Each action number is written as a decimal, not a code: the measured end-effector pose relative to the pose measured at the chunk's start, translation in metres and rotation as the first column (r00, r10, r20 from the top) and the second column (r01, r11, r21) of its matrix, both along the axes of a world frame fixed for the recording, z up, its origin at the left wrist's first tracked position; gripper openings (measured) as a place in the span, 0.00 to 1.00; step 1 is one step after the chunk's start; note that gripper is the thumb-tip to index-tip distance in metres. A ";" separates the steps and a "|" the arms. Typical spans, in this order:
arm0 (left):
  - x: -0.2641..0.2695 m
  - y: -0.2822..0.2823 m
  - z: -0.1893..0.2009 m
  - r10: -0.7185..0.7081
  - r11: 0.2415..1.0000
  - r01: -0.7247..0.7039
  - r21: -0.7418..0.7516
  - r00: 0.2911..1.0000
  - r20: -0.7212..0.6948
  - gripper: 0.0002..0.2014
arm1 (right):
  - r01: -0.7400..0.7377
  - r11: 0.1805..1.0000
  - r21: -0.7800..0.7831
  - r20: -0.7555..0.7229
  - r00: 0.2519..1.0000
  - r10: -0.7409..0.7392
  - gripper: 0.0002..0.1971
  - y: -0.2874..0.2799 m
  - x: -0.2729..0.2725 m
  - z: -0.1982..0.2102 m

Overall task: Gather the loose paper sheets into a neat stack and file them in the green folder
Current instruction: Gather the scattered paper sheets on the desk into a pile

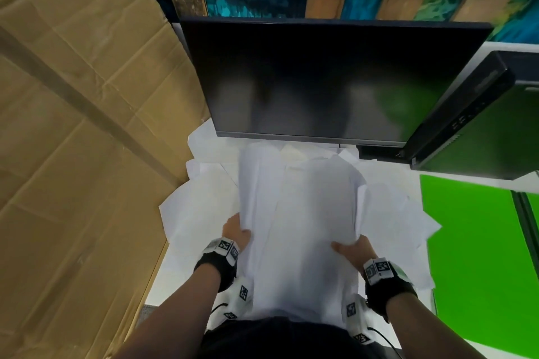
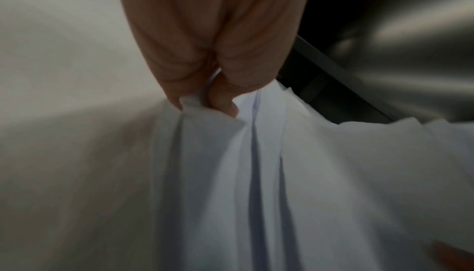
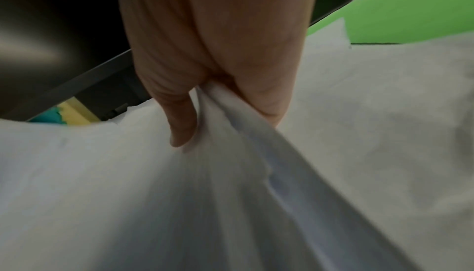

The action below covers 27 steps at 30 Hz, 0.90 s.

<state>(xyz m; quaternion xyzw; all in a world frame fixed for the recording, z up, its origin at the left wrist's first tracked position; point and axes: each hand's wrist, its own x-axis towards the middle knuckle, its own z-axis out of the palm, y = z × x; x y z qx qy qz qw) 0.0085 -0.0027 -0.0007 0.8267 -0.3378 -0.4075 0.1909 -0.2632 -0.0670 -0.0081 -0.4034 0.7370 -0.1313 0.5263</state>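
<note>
A bundle of sheets (image 1: pixel 303 224) is held up at the centre of the head view, tilted toward the monitor (image 1: pixel 320 76). The left hand (image 1: pixel 237 234) grips its left edge and the right hand (image 1: pixel 351 251) its right edge. In both wrist views the fingers (image 2: pixel 223 101) are seen curled and pinched on the paper, which is bunched into folds there. The edges of the bundle are uneven, so squaring is judged unfinished. More loose sheets (image 1: pixel 192 213) are spread on the bench (image 1: pixel 163 277) beneath and to both sides, still to be gathered. The folder (image 1: pixel 472 248) lies at the right of the frame, partly overlapped by 1 sheet corner; no paper is seen filed in it. Gathering is therefore judged partly done, with collecting, aligning and filing all left.
</note>
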 end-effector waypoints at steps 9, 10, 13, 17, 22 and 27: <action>0.038 0.017 0.006 0.073 0.997 -0.071 0.045 0.996 -0.050 0.19 | 0.134 0.991 0.021 0.013 0.991 -0.135 0.20 -0.014 -0.018 0.007; 0.037 0.019 0.005 0.053 0.996 -0.048 0.073 0.997 -0.064 0.18 | 0.098 0.994 0.039 0.001 0.995 -0.098 0.23 -0.013 -0.013 0.005; 0.029 0.017 0.005 0.022 0.984 0.005 0.177 0.988 -0.151 0.17 | -0.116 0.986 0.116 -0.030 0.992 0.120 0.28 -0.002 0.014 -0.004; 0.039 0.010 -0.016 0.421 0.907 -0.392 0.156 0.814 -0.401 0.45 | -0.197 0.978 0.074 -0.094 0.975 0.203 0.28 0.002 0.028 -0.010; 0.036 0.011 -0.018 0.408 0.912 -0.379 0.154 0.820 -0.400 0.44 | 0.025 0.999 -0.024 -0.448 0.894 -0.033 0.29 0.004 -0.030 0.006; 0.026 0.012 -0.016 0.260 0.959 -0.236 0.156 0.952 -0.159 0.28 | 0.186 0.982 0.047 -0.649 0.753 -0.112 0.53 0.021 -0.067 0.006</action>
